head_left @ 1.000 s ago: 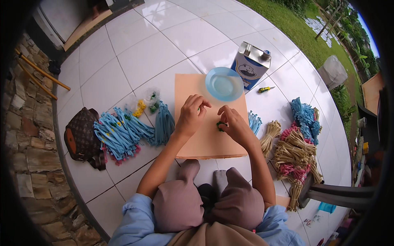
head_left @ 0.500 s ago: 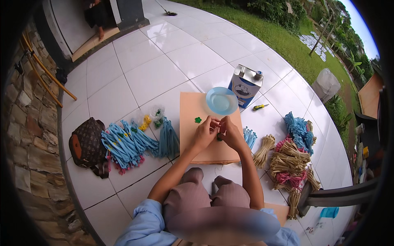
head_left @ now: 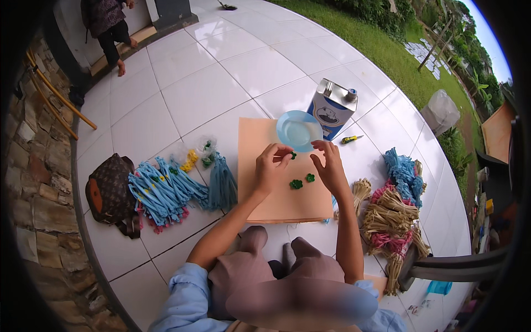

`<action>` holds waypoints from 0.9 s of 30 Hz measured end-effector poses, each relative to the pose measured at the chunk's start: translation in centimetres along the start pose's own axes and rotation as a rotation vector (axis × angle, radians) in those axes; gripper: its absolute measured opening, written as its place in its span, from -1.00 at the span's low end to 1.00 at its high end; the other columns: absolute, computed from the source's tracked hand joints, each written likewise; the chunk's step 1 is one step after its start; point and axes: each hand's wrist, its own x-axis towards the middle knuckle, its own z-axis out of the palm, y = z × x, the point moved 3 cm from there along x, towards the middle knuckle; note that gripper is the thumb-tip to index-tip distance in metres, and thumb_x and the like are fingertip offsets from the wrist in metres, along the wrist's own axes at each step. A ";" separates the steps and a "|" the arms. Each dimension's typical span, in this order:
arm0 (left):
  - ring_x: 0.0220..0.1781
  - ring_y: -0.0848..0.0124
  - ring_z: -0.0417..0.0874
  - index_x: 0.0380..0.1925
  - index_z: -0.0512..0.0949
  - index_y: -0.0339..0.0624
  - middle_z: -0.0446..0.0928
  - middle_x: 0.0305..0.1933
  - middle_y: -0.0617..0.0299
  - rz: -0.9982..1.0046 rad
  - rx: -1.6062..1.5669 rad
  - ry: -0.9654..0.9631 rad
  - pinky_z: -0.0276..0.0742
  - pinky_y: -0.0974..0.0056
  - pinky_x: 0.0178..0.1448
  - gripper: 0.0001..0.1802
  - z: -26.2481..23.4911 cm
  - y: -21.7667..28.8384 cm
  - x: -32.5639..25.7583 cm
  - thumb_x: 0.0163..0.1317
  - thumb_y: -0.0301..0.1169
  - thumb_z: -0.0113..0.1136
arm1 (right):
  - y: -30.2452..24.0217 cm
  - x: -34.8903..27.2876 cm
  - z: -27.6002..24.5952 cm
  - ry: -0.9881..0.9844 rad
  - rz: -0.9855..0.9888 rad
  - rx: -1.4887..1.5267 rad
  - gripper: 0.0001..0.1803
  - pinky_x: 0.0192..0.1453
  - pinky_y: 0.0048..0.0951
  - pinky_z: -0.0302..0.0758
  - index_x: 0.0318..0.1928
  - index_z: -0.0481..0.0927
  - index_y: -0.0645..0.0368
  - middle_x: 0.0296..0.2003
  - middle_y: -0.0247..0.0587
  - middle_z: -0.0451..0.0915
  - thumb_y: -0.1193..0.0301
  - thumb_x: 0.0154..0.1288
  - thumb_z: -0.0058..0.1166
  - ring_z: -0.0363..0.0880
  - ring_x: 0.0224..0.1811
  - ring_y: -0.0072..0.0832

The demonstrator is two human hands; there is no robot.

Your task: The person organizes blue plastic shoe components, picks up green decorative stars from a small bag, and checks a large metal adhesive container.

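Green flower piece [head_left: 292, 155] pinched in the left hand [head_left: 271, 169]; right hand [head_left: 330, 166] released above the peach board [head_left: 260, 138]. Risk: the small piece slipping from the fingertips.

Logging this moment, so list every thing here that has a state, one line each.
left hand: pinching a small green piece
right hand: open, fingers spread, empty
two green pieces: lying loose on the board
blue dish: upright, contents unclear
metal can: upright, capped
brown bag: lying flat
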 end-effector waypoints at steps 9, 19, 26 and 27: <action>-0.25 0.44 0.62 -0.26 0.47 -0.28 0.52 -0.22 0.18 0.065 -0.129 0.126 0.55 0.38 -0.13 -0.88 0.8 -1.7 1.5 0.17 -0.60 0.10 | 2.8 2.0 1.0 -0.063 -0.044 -0.410 -0.38 0.29 -0.01 0.04 -0.03 0.50 0.05 0.19 -0.06 0.20 -0.05 -0.04 0.24 0.09 0.25 -0.08; -0.21 0.51 0.55 -0.22 0.44 -0.32 0.46 -0.24 0.23 0.060 -0.124 0.060 0.48 0.43 -0.09 -0.87 0.7 -1.4 1.0 0.21 -0.59 0.09 | 2.5 1.9 1.4 -0.035 -0.085 -0.472 -0.48 0.31 -0.01 0.02 -0.11 0.57 0.02 0.16 -0.11 0.23 -0.04 0.01 0.20 0.09 0.26 -0.12; -0.26 0.50 0.58 -0.24 0.44 -0.30 0.51 -0.28 0.23 0.027 -0.175 0.077 0.51 0.43 -0.14 -0.86 0.9 -1.9 1.1 0.19 -0.59 0.11 | 2.6 2.0 1.6 -0.051 -0.064 -0.453 -0.49 0.30 -0.02 0.05 -0.11 0.57 0.06 0.14 -0.11 0.24 -0.01 0.02 0.21 0.10 0.25 -0.11; -0.28 0.48 0.61 -0.28 0.46 -0.28 0.54 -0.31 0.23 0.043 -0.172 0.098 0.54 0.42 -0.17 -0.89 0.8 -1.8 1.2 0.17 -0.59 0.13 | 2.4 2.1 1.6 -0.058 -0.057 -0.449 -0.50 0.29 -0.03 0.06 -0.12 0.57 0.07 0.14 -0.11 0.25 0.01 0.02 0.22 0.10 0.25 -0.11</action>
